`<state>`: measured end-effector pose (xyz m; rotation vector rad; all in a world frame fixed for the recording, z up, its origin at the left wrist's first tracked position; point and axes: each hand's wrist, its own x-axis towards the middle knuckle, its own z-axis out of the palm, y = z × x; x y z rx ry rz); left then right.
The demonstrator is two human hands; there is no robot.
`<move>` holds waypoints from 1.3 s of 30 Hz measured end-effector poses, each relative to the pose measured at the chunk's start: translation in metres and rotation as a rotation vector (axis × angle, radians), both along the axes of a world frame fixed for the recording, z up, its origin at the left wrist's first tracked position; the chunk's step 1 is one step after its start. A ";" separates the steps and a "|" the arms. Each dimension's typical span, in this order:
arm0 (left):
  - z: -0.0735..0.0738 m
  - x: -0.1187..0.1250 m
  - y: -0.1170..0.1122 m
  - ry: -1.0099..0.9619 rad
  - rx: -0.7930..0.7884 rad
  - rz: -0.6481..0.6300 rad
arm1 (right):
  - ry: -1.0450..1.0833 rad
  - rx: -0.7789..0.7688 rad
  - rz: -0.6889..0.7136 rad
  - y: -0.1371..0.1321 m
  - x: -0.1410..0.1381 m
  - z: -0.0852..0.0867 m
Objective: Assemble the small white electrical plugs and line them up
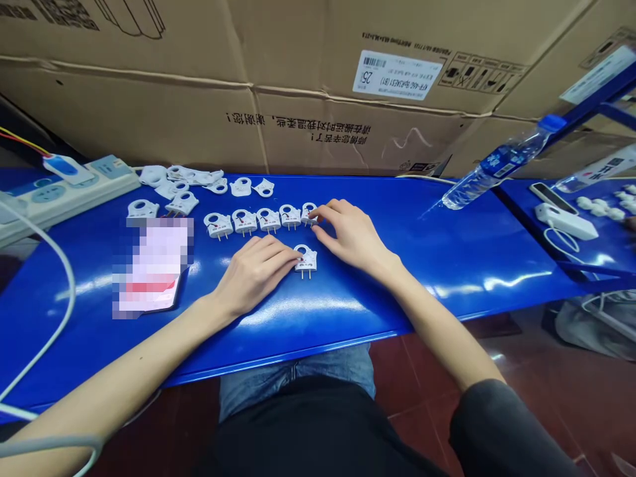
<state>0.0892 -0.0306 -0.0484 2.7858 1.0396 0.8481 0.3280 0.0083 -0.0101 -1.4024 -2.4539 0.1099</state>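
Observation:
My left hand [258,268] rests on the blue table with its fingers together, the tips gripping the left side of a white plug housing [309,262] that has two metal pins facing me. Farther back, the thumb and fingers of my right hand [345,232] pinch another white plug housing [308,211] at the right end of a row. Several similar ones, such as this white plug housing [268,219], stand in that row with round openings and pins toward me. Small red bits show inside some of them.
White loose covers [181,177] lie in a pile at the back left, near a power strip [74,189]. A phone [159,265] lies left of my left hand. A water bottle [501,162] leans at the right. Cardboard boxes [298,73] wall off the back.

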 end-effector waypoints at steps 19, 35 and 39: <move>-0.002 -0.002 0.002 0.015 0.091 -0.030 | 0.129 -0.187 0.236 -0.003 0.010 0.006; 0.003 -0.003 -0.001 0.113 -0.147 0.449 | 0.106 -0.315 0.332 -0.011 0.008 0.010; 0.003 -0.001 -0.001 0.159 -0.200 0.443 | 0.134 -0.286 0.320 -0.007 0.011 0.011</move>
